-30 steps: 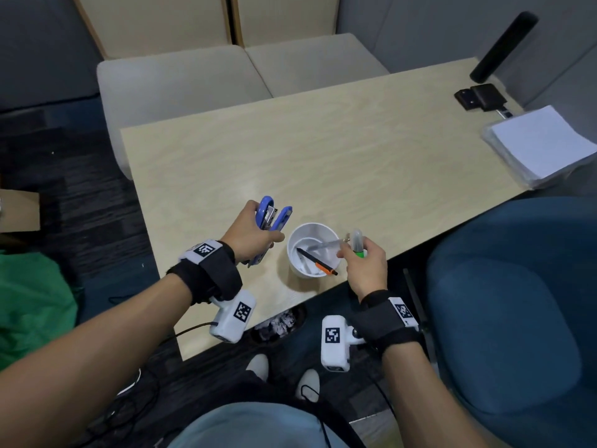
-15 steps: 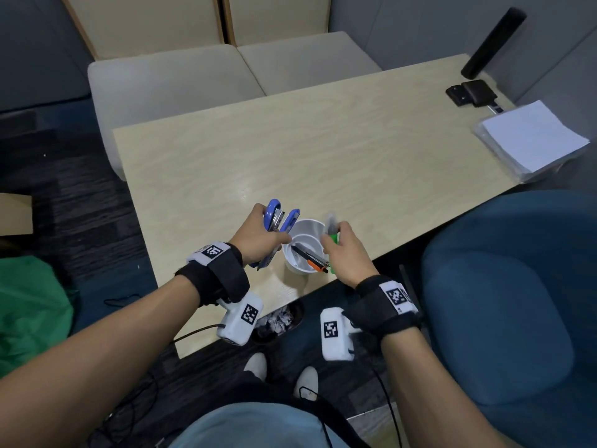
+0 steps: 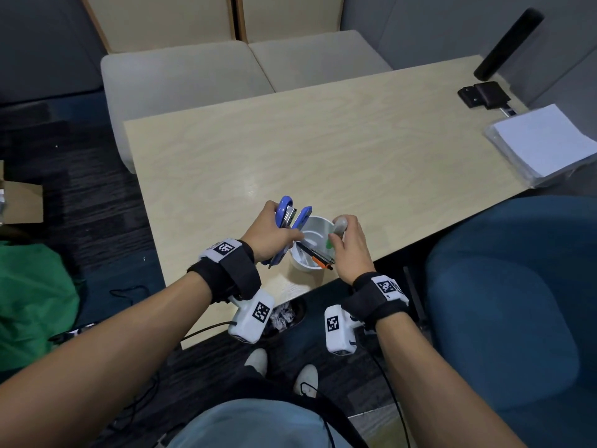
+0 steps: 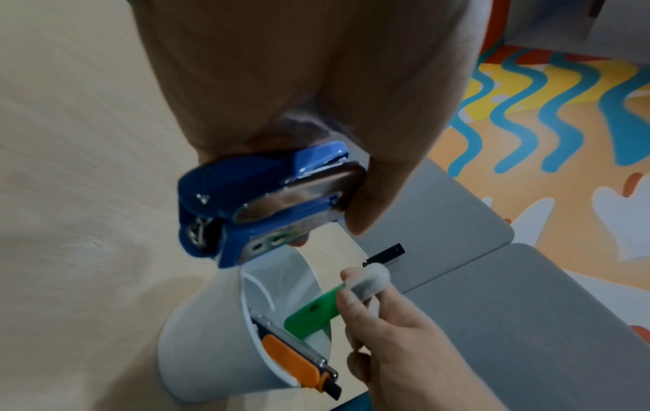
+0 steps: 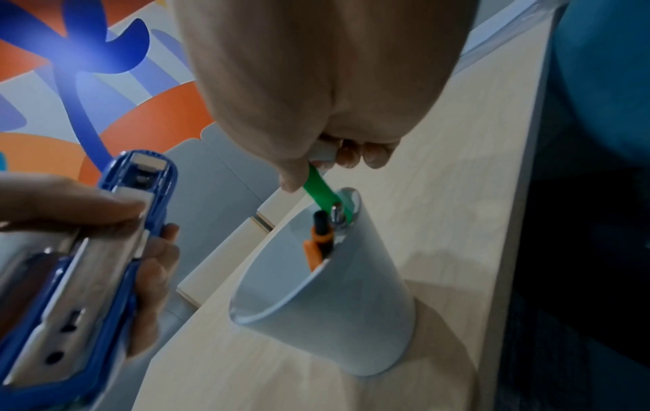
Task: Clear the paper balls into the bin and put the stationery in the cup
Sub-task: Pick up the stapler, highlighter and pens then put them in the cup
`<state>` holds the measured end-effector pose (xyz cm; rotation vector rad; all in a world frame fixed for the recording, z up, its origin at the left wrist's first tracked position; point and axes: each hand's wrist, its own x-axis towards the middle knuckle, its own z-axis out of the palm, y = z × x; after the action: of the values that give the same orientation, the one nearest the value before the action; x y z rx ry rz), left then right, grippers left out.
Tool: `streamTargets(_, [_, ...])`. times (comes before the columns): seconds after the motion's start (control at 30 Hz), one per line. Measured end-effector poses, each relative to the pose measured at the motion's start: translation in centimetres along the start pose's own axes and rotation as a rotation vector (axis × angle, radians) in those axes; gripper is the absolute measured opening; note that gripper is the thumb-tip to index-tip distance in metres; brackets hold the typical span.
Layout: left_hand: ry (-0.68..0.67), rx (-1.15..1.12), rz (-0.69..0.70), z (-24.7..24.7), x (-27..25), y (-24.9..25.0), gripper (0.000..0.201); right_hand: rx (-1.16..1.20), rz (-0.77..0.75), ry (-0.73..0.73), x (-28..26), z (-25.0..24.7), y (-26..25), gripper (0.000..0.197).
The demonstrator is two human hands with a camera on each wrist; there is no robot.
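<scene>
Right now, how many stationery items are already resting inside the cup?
2: an orange-clipped pen and a silver pen, both leaning inside the white cup. The green marker is only partway in; smaller items may be hidden.

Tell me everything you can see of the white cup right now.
The plain white tapered plastic cup stands upright on the pale wood table, near its front edge, between the two hands. It is wider at the rim than at the base. An orange-and-black pen leans inside it beside a silver-tipped one. The right hand holds a green-and-white marker with its green end dipped past the rim. The left hand holds a blue stapler just beside the rim.
</scene>
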<state>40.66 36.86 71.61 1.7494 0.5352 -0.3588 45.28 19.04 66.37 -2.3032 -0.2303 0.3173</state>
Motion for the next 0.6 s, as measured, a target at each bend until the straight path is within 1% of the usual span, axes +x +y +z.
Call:
streamTargets(0.07, [-0.001, -0.007, -0.002, 0.0, 0.0, -0.1, 0.046, -0.011, 0.024, -0.052, -0.5, -0.4, 0.5, 0.022])
streamTargets(0.13, [-0.001, -0.004, -0.002, 0.0, 0.0, -0.2, 0.048, -0.035, 0.056, -0.061, -1.0, -0.9, 1.1, 0.033])
streamTargets(0.2, [-0.002, -0.003, 0.0, 0.0, 0.1, -0.4, 0.049, -0.005, 0.129, -0.006, -1.6, -1.6, 1.6, 0.042])
streamTargets(0.27, [-0.002, -0.01, -0.003, 0.0, 0.1, -0.7, 0.049, 0.052, 0.218, 0.079, -2.2, -2.5, 1.9, 0.041])
streamTargets(0.3, [-0.001, -0.016, -0.007, 0.0, 0.1, -0.8, 0.049, 0.071, 0.242, 0.099, -2.5, -2.8, 1.8, 0.04])
streamTargets(0.33, [0.0, -0.022, -0.008, 0.0, 0.2, -0.9, 0.049, 0.073, 0.235, 0.087, -2.8, -3.1, 1.5, 0.041])
streamTargets(0.37, [0.002, -0.025, -0.012, 0.0, 0.2, -1.0, 0.049, 0.055, 0.198, 0.044, -3.0, -3.3, 1.1, 0.042])
streamTargets(0.47, [0.004, -0.035, -0.015, 0.2, 0.4, -1.3, 0.05, -0.097, 0.023, -0.178, -3.3, -3.0, -1.1, 0.05])
streamTargets(0.5, [0.003, -0.034, -0.017, 0.3, 0.4, -1.3, 0.05, -0.129, -0.022, -0.23, -3.2, -2.6, -1.8, 0.052])
streamTargets(0.6, [0.004, -0.025, -0.013, 0.3, 0.7, -1.5, 0.05, -0.167, -0.103, -0.31, -2.4, -0.6, -2.8, 0.055])
